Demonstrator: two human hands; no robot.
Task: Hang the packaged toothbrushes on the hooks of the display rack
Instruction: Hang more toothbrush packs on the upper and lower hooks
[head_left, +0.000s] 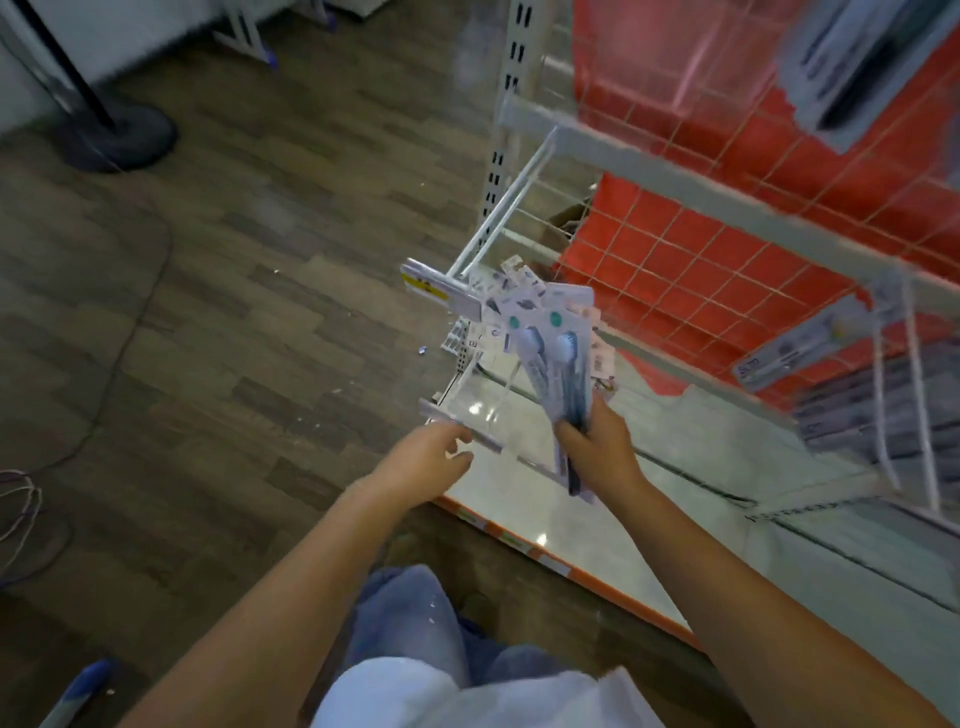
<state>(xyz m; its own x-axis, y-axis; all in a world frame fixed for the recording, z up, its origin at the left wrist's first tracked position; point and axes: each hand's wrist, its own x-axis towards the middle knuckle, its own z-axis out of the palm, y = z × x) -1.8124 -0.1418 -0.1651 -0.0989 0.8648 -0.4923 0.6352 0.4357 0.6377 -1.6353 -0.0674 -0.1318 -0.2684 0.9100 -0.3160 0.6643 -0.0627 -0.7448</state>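
Observation:
My right hand (597, 441) grips the lower end of a bunch of packaged toothbrushes (550, 348), fanned upward toward a white hook (498, 213) that sticks out of the display rack. That hook ends in a price tag holder (441, 293). My left hand (431, 457) hovers to the left with loosely curled fingers and holds nothing, close to the tag end of a lower hook (457, 421). More packaged toothbrushes (862, 57) hang on the rack at the upper right. The picture is blurred by motion.
The rack has a white wire grid (727, 234) over a red back panel and a glossy white base shelf (597, 499) with an orange edge. Other hooks with packs (893, 405) jut out at right. A black stand base (114, 140) and loose cables (21, 499) lie on the wooden floor at left.

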